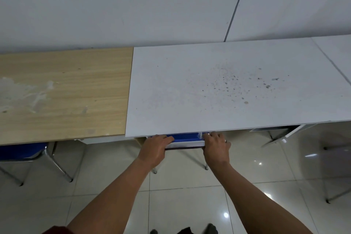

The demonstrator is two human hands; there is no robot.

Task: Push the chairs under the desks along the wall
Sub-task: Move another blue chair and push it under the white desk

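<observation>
A blue chair (185, 137) with a metal frame sits almost wholly under the white desk (218, 89); only its backrest top and two leg tips show. My left hand (154, 149) grips the left end of the backrest. My right hand (216, 148) grips the right end. A second blue chair (22, 151) stands partly under the wooden desk (64, 93) at the left, its seat edge and chrome legs sticking out. Both desks stand against the white wall.
Glossy light floor tiles (180, 205) lie below me, with my feet at the bottom edge. Another white desk (340, 53) adjoins on the right. White desk supports (281, 135) and thin metal legs (334, 195) stand at the right.
</observation>
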